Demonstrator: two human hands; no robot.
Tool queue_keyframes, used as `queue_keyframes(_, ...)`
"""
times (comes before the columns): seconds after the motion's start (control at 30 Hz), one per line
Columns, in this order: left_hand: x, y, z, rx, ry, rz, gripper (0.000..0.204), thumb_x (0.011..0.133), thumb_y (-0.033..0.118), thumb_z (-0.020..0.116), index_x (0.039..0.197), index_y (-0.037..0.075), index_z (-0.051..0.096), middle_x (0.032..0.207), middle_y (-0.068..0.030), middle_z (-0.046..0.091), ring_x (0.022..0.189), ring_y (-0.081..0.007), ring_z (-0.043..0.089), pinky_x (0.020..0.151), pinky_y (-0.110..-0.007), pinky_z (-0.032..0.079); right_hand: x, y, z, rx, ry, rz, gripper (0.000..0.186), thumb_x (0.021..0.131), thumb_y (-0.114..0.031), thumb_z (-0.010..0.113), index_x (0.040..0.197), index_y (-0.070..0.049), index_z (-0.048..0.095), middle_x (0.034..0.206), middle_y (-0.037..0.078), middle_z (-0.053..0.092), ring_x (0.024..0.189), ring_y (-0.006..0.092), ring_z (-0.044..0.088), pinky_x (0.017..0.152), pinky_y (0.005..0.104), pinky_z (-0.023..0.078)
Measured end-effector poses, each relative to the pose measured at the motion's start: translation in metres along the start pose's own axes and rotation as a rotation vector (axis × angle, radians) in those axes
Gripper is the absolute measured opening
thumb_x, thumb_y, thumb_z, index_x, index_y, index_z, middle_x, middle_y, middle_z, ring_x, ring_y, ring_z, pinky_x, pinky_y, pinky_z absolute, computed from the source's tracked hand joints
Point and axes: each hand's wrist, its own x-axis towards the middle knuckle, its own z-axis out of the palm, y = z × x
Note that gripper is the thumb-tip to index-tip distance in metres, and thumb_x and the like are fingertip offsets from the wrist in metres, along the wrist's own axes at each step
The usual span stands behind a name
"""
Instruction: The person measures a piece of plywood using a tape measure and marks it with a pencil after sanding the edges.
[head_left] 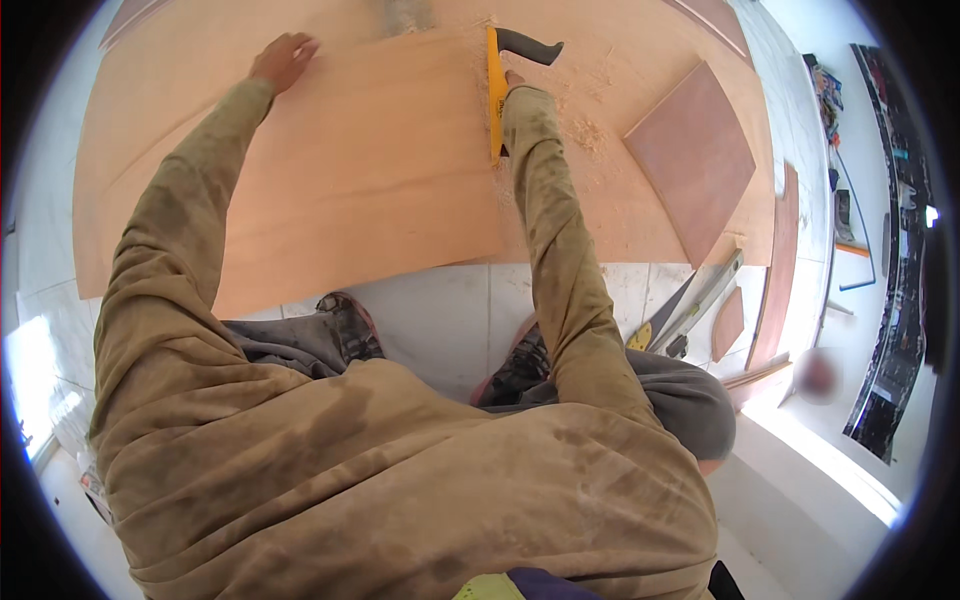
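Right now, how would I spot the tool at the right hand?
Find the large wooden sheet over white floor tiles. Towards its far side, at the right hand, is a narrow tool. Its yellow body and dark curved handle set it apart from the reddish-brown board farther right.

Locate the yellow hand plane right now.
In the head view, the yellow hand plane is at upper centre, in the right hand, along the right edge of the large plywood sheet, left of the reddish-brown board.
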Motion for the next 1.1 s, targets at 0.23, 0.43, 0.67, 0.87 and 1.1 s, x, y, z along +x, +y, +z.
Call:
queue_keyframes(0.23,0.012,0.106,0.028,-0.015,-0.082,-0.091,0.043,0.099,0.041,0.034,0.119,0.013,0.059,0.109,-0.0149,0.065,0.106,-0.0334,0.059,0.091,-0.05,0.043,-0.023,0.014,0.017,-0.144,-0.054,0.066,0.038,0.094,-0.028,0.041,0.1,0.001,0.065,0.094,0.019,0.068,0.084,0.0325,0.066,0.072,0.0411,0.053)
queue_keyframes(0.43,0.014,0.129,0.008,-0.163,-0.083,-0.119,0.048,0.096,0.038,0.045,0.123,0.001,0.059,0.119,-0.0212,0.063,0.113,-0.0345,0.058,0.099,-0.049,0.039,0.053,0.029,0.023,-0.54,-0.052,-0.485,0.05,0.096,-0.043,0.041,0.11,0.0,0.062,0.109,0.025,0.065,0.098,0.0397,0.064,0.082,0.0445,0.05)
queue_keyframes(0.67,0.002,0.126,0.003,-0.13,-0.239,-0.196,0.051,0.1,0.037,0.028,0.125,0.004,0.057,0.128,-0.0187,0.058,0.122,-0.0332,0.052,0.104,-0.05,0.032,-0.029,0.01,0.022,-0.292,0.055,-0.232,0.051,0.096,-0.044,0.042,0.11,0.0,0.065,0.105,0.022,0.067,0.096,0.037,0.064,0.082,0.0436,0.05)
queue_keyframes(0.87,-0.004,0.122,0.007,-0.115,-0.169,-0.199,0.05,0.099,0.037,0.029,0.123,0.005,0.06,0.127,-0.0185,0.059,0.121,-0.0341,0.052,0.104,-0.05,0.033,-0.063,-0.008,0.006,-0.094,-0.069,0.087,0.055,0.097,-0.045,0.04,0.111,0.004,0.063,0.103,0.023,0.067,0.093,0.0363,0.065,0.078,0.0425,0.05)
queue_keyframes(1.1,-0.003,0.132,0.004,-0.133,-0.197,-0.156,0.05,0.1,0.037,0.029,0.125,0.006,0.059,0.127,-0.0178,0.059,0.121,-0.0341,0.053,0.105,-0.05,0.032,-0.015,0.01,0.016,-0.222,-0.093,-0.09,0.049,0.096,-0.044,0.046,0.1,0.001,0.064,0.093,0.014,0.068,0.089,0.0267,0.063,0.077,0.0384,0.049)
